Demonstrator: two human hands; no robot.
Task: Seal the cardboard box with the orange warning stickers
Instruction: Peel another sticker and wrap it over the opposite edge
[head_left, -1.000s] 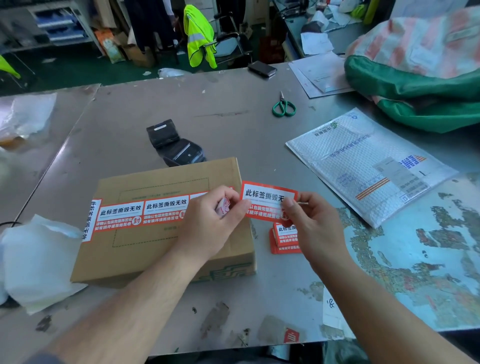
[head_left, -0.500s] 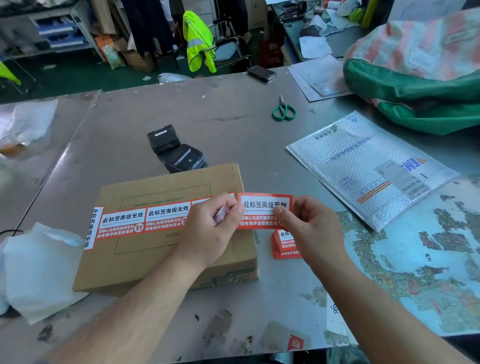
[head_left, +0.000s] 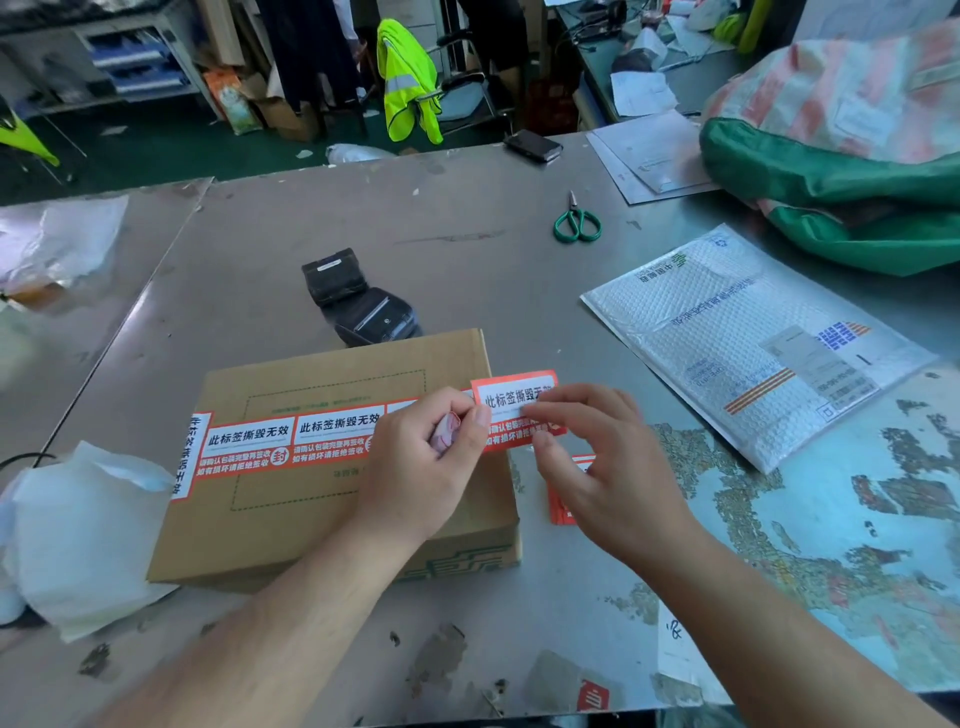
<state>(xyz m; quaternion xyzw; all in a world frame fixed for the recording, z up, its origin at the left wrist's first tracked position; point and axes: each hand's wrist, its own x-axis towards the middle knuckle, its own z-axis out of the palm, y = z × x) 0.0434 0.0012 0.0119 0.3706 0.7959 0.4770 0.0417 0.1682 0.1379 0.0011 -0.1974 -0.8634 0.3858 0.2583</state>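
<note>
Found cardboard box (head_left: 311, 519) lying flat on grey metal table (head_left: 415, 234), near the front edge and left of centre. Noted row of orange warning stickers (head_left: 291, 441) stuck end to end across the lid, with one more set crosswise at the lid's left edge. Noted loose sticker (head_left: 511, 400) held in line with that row, left end over the box's right edge, remainder projecting past the box above the table. Recorded left hand (head_left: 421, 467) over the right part of the lid, fingers curled, thumb and forefinger pinching the loose sticker's left end, with a crumpled pink-and-white scrap (head_left: 447, 428) tucked inside the curl. Recorded right hand (head_left: 597, 467) just beside the box, forefinger and thumb pinching the sticker's right half, other fingers spread loosely. Located stack of spare stickers (head_left: 563, 499) on the table beneath the right hand, near the box's right side, largely hidden. Logged black portable printer (head_left: 358, 306) just behind the box, green-handled scissors (head_left: 576, 221) further back, bubble mailer (head_left: 748, 343) to the right, green sack (head_left: 841, 192) beyond it, printed map (head_left: 831, 545) at front right, white plastic bag (head_left: 78, 535) touching the box's left side.
</note>
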